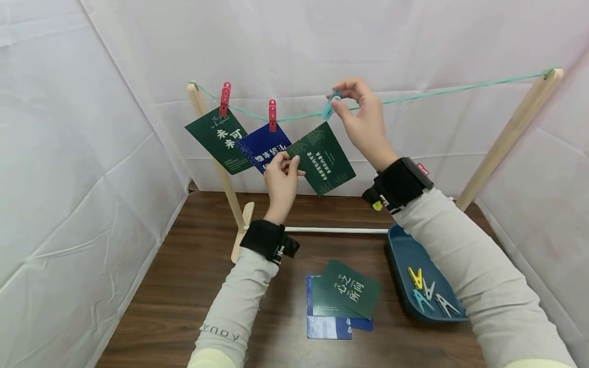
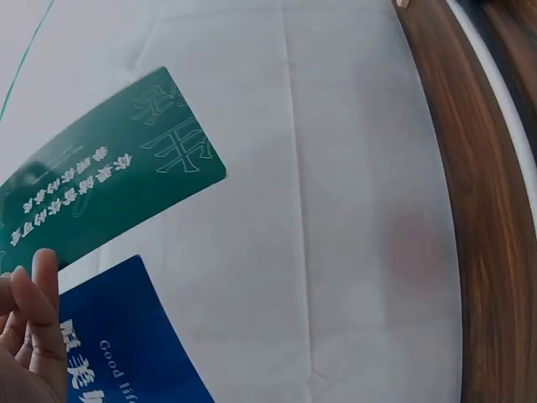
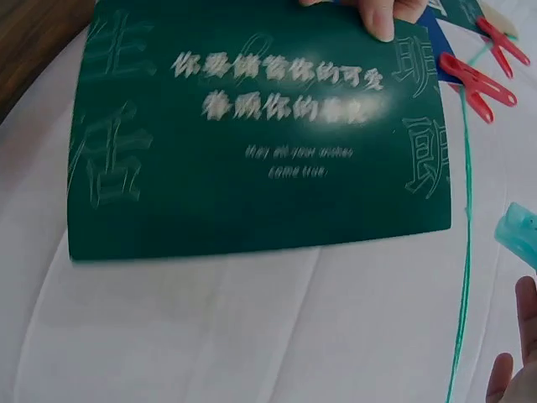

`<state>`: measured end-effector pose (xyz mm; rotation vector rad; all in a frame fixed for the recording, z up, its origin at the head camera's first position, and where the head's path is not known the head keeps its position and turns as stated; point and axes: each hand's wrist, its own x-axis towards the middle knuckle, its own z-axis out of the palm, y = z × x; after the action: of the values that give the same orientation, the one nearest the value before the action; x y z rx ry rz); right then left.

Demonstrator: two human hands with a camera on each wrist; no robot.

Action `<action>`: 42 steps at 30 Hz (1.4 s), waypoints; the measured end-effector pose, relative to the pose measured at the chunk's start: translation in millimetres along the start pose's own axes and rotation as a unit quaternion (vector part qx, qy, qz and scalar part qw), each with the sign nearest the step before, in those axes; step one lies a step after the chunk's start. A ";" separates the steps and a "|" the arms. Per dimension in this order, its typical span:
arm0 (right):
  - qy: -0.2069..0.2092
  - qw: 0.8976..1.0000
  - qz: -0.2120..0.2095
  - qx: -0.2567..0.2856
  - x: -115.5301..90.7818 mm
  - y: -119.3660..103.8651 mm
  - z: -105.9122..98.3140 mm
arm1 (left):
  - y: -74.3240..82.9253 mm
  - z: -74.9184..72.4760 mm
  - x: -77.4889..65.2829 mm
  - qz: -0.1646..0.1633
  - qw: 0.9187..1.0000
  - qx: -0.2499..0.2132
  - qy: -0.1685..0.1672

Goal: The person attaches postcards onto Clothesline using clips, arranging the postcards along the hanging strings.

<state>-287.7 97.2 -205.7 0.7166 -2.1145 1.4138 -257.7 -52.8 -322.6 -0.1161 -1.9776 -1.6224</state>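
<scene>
My left hand [image 1: 281, 181] pinches a dark green card [image 1: 322, 158] by its left corner, tilted so another corner points up at the green string [image 1: 301, 117]. Light blue and small, a clothespin [image 1: 329, 106] is held between the thumb and fingers of my right hand [image 1: 365, 120], just above that corner. In the right wrist view the clothespin [image 3: 518, 228] looks apart from both card [image 3: 252, 185] and string [image 3: 466, 277]. To the left, red clothespins [image 1: 272, 115] hold a blue card [image 1: 259, 145] and another green card [image 1: 218, 140] on the string; the held card and left hand partly cover the blue one.
Wooden posts [image 1: 511, 138] carry the string at both ends, with a white rod [image 1: 338, 230] low between them. Overlapping green and blue cards [image 1: 349, 291] lie on the brown table [image 1: 184, 286]. A dark blue tray [image 1: 400, 286] with several clothespins [image 1: 429, 290] sits under my right forearm.
</scene>
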 end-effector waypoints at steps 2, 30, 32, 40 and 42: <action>0.007 1.000 0.001 0.016 6.5 -0.4 3.0 | 1.9 0.5 3.7 -0.001 1.000 -0.008 0.004; -0.068 0.992 0.069 -0.078 30.7 14.6 5.0 | 13.1 2.6 20.1 -0.036 0.999 -0.011 0.018; -0.073 0.992 0.066 -0.079 29.9 14.4 4.3 | 13.4 3.3 19.7 -0.040 0.999 -0.012 0.018; -0.106 0.987 0.061 -0.104 28.7 15.4 1.2 | 12.2 5.8 19.1 -0.062 0.997 -0.037 0.015; -0.119 0.984 0.064 -0.120 29.0 16.1 -0.2 | 10.5 6.5 18.7 -0.066 0.997 -0.043 0.016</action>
<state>-319.8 98.2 -197.5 0.6910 -2.5037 1.1546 -271.4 -49.4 -305.1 0.0083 -1.9277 -1.7833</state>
